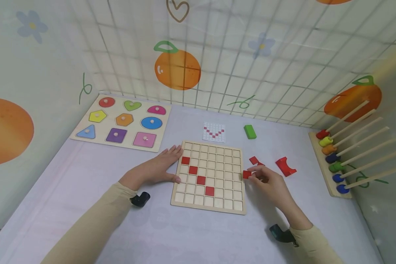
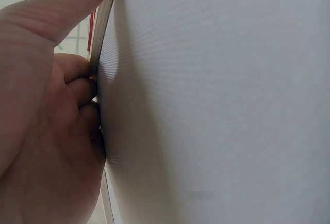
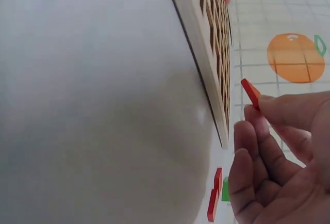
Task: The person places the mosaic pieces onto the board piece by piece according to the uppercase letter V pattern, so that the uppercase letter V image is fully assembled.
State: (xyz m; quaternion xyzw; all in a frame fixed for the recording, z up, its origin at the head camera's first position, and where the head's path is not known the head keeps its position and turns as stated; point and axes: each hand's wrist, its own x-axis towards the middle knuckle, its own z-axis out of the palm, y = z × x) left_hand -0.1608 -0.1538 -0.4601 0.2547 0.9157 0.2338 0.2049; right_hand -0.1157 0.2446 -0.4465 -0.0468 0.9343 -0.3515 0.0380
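Observation:
A wooden grid board point(image 1: 223, 183) lies on the table, with several red square tiles point(image 1: 201, 180) set in a descending diagonal on its left side. Against the board's left edge rests my left hand point(image 1: 156, 167), its fingers extended and the thumb at the frame; the left wrist view shows the same hand point(image 2: 46, 115) close up. Between thumb and fingertips my right hand point(image 1: 272, 183) pinches a red square tile point(image 1: 246, 174), just at the board's right edge. In the right wrist view that tile point(image 3: 251, 93) is tilted and held above the table.
Loose red tiles point(image 1: 253, 160) lie beyond the right hand, near a red notched piece point(image 1: 286, 167). Behind the board are a printed pattern card point(image 1: 213, 132) and a green block point(image 1: 250, 132). A shape puzzle point(image 1: 135, 126) lies back left; a peg rack point(image 1: 330, 165) stands right.

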